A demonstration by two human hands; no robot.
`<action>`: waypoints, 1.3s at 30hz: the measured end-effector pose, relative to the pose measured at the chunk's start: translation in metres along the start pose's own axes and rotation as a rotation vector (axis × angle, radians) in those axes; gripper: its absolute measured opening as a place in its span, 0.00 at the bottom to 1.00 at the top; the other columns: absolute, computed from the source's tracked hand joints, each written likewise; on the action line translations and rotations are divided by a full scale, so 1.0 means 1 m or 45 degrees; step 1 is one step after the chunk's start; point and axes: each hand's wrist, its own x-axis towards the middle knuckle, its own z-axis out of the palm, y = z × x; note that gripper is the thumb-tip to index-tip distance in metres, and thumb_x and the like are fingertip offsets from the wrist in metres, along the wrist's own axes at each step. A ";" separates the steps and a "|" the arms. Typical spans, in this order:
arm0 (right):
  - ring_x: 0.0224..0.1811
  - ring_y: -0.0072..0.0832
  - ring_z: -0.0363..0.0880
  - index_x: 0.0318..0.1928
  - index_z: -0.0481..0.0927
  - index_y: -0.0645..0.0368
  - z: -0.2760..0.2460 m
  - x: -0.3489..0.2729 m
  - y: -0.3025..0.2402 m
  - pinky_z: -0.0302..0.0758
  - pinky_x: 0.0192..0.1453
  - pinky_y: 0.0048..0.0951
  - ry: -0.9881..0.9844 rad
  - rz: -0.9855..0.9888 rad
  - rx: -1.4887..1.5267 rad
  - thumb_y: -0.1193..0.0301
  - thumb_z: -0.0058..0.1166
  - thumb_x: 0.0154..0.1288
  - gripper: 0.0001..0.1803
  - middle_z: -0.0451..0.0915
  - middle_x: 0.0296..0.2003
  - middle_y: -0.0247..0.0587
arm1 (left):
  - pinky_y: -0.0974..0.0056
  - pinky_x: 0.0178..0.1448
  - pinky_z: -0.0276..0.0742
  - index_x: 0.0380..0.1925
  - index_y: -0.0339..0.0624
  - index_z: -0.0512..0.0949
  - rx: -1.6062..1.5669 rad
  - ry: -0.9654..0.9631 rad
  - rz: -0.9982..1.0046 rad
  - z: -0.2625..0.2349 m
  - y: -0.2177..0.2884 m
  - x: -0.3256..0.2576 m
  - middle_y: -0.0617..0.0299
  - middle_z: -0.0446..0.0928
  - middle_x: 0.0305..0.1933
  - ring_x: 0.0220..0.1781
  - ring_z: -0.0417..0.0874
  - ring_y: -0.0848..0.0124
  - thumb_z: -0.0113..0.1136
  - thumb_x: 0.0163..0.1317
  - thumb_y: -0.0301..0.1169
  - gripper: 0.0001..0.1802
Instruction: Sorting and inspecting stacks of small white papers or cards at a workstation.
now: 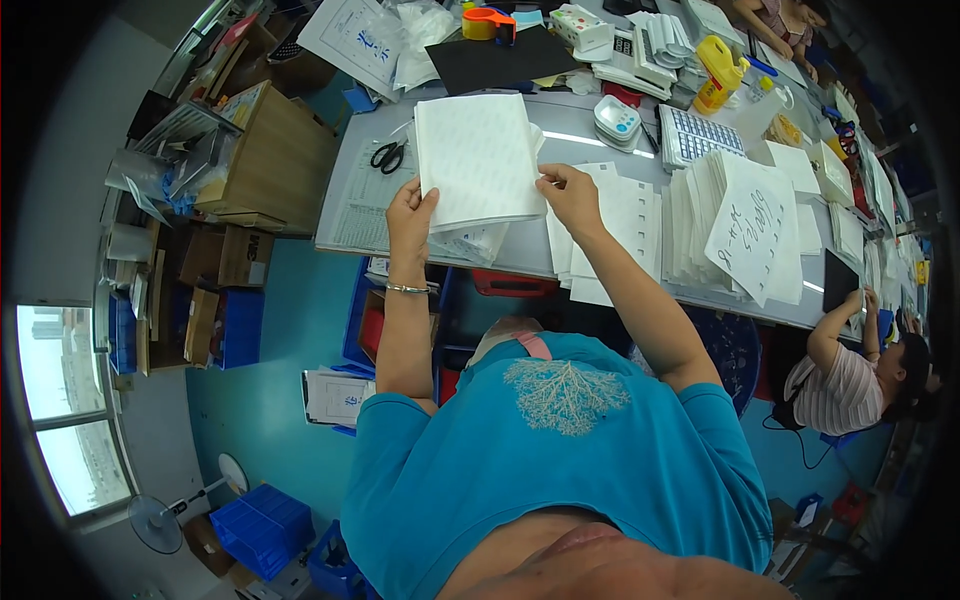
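Observation:
A stack of white paper sheets (478,160) is held up over the near edge of the table, tilted toward me. My left hand (411,212) grips its lower left edge, thumb in front and fingers behind. At the right edge, my right hand (568,195) pinches the paper between thumb and fingers. Black-handled scissors (388,156) lie on the table just left of the stack. Beneath and right of my right hand are loose white sheets (625,225) with small printed marks. Under the held stack, a plastic-wrapped bundle (475,243) partly shows.
A tall paper pile (735,225) with a handwritten top sheet stands to the right. Farther back are a black sheet (500,60), an orange tape dispenser (488,25), a small scale (618,120) and a yellow bottle (718,75). Two people work along the right; blue crates (262,530) stand on the floor.

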 end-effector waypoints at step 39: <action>0.59 0.28 0.70 0.67 0.58 0.68 -0.198 -0.206 0.020 0.69 0.59 0.29 0.044 0.077 1.128 0.57 0.51 0.66 0.37 0.70 0.59 0.43 | 0.62 0.60 0.71 0.60 0.35 0.66 -0.171 -0.953 -0.583 0.153 -0.031 -0.159 0.56 0.73 0.56 0.56 0.74 0.67 0.63 0.61 0.33 0.29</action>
